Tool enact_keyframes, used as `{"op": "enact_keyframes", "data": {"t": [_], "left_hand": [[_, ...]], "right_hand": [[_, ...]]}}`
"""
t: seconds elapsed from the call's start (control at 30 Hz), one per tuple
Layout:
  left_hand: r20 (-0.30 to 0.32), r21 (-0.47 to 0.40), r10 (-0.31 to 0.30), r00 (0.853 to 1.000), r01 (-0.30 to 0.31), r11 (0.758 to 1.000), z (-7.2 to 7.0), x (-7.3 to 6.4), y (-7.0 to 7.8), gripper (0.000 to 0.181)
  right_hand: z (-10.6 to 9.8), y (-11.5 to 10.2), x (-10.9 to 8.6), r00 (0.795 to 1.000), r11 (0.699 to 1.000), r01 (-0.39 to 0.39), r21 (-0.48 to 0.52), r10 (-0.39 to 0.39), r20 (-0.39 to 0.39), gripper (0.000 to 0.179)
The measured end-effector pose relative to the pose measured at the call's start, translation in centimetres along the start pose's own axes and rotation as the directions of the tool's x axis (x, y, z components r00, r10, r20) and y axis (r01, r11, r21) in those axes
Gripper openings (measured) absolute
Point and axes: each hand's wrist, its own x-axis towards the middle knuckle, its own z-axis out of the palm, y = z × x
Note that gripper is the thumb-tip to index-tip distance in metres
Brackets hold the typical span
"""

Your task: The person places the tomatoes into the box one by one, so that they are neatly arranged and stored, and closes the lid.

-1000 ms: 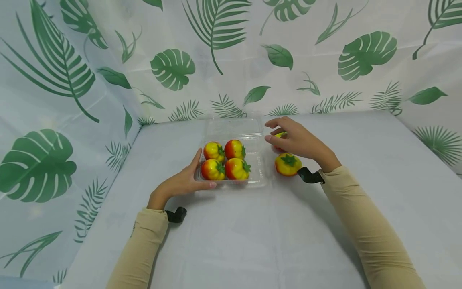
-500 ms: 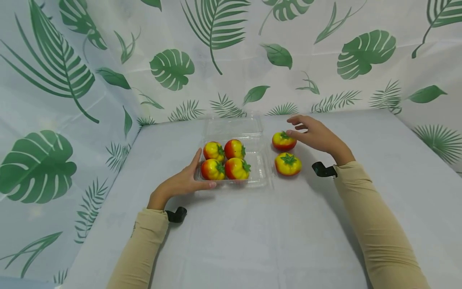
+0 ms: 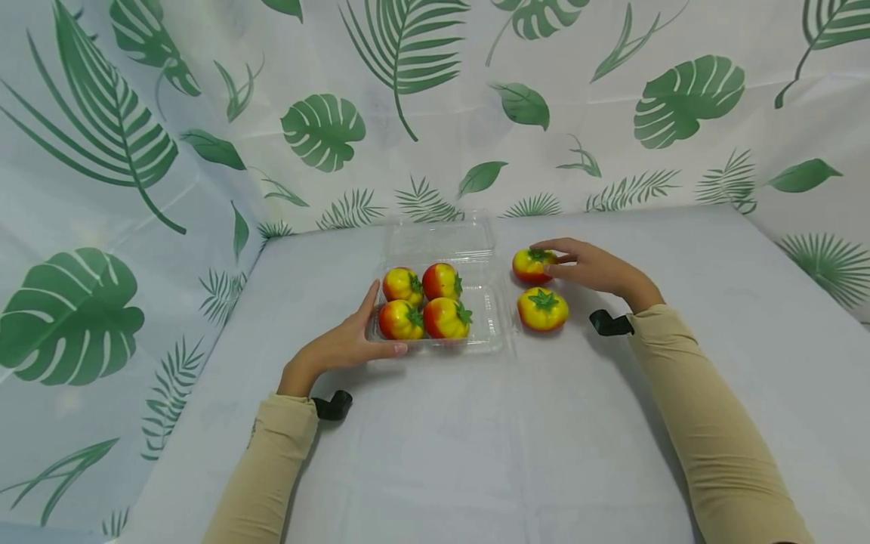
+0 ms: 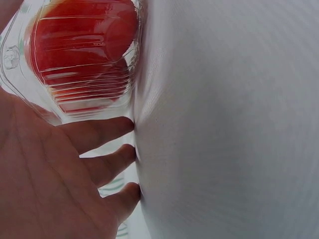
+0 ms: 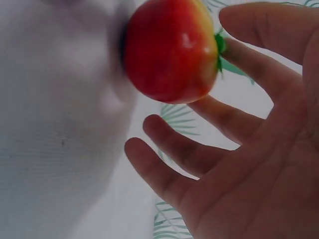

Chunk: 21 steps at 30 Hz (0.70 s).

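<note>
A clear plastic clamshell box (image 3: pixel 485 317) holds several red and yellow tomatoes (image 3: pixel 447 318) with green star-shaped tops. At its front left corner is my left hand (image 3: pixel 343 340), thumb along the front wall and index finger along the side. The left wrist view shows the other left fingers (image 4: pixel 107 164) extended, tips at the table surface. My right hand (image 3: pixel 591 266) reaches to the farther loose tomato (image 3: pixel 530 268), thumb and fingers spread about its right side. In the right wrist view this tomato (image 5: pixel 169 52) sits in front of the spread fingers.
A second loose tomato (image 3: pixel 542 310) lies just in front of the farther one, right of the box. The box's clear lid (image 3: pixel 440 240) lies folded back behind it. A leaf-patterned curtain (image 3: pixel 435 151) rises behind the white-covered table (image 3: pixel 435 453).
My right hand has moved right from above the farther loose tomato, then lowered to its right side. The left hand and the box have stayed put.
</note>
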Motion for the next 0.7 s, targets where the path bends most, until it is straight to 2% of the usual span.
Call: {"op": "enact_keyframes", "data": {"t": [0.13,0.3,0.47,0.7], "left_hand": [[-0.001,0.005,0.003,1.0,-0.003,1.0,0.0,0.0,0.0,0.127],[-0.002,0.005,0.004,1.0,-0.004,1.0,0.0,0.0,0.0,0.127],[-0.001,-0.003,0.013,1.0,-0.013,1.0,0.0,0.0,-0.1,0.131],[-0.002,-0.002,0.017,1.0,-0.017,1.0,-0.1,-0.1,0.0,0.13]], "right_hand": [[0.2,0.0,-0.1,0.999,0.999,-0.029,-0.018,0.029,0.013,0.061],[0.6,0.1,0.4,0.998,0.998,-0.057,-0.024,0.057,-0.012,0.065],[0.9,0.6,1.0,0.998,0.999,-0.052,-0.011,0.052,-0.046,0.063],[0.8,0.6,0.9,0.994,0.999,-0.046,-0.019,0.044,-0.098,0.061]]}}
